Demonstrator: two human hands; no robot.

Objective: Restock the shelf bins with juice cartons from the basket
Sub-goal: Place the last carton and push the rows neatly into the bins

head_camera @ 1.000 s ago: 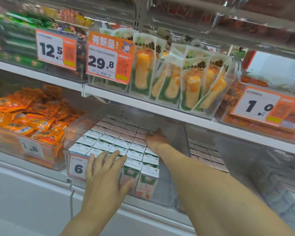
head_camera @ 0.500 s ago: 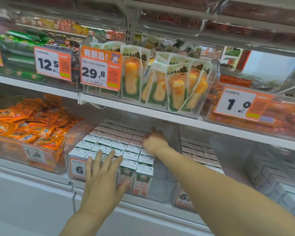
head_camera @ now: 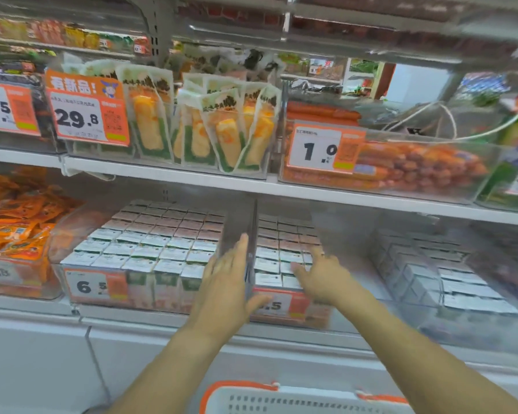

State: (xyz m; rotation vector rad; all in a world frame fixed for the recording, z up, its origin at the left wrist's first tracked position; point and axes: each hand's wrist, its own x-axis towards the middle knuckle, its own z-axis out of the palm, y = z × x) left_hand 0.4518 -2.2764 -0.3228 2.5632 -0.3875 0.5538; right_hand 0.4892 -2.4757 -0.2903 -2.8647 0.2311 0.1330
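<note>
Two clear shelf bins of small white-topped juice cartons stand side by side on the lower shelf. The left bin (head_camera: pixel 81 258) is packed with cartons (head_camera: pixel 159 234). The middle bin (head_camera: pixel 320 315) holds cartons (head_camera: pixel 278 243) in its left half. My left hand (head_camera: pixel 225 291) is flat and open against the front where the two bins meet. My right hand (head_camera: pixel 320 279) reaches into the middle bin, fingers spread on the front cartons, holding nothing. The white basket (head_camera: pixel 281 398) with an orange rim shows at the bottom edge.
A third clear bin (head_camera: pixel 431 333) of cartons stands to the right. Orange snack packs (head_camera: pixel 15 231) fill the bin at left. The upper shelf (head_camera: pixel 251 186) overhangs, carrying corn packs (head_camera: pixel 198 130), sausages (head_camera: pixel 416 165) and price tags.
Both hands moved right: the left from the left bin's front to the bins' junction, the right out of the left bin into the middle bin. The view shifted right and the basket appeared.
</note>
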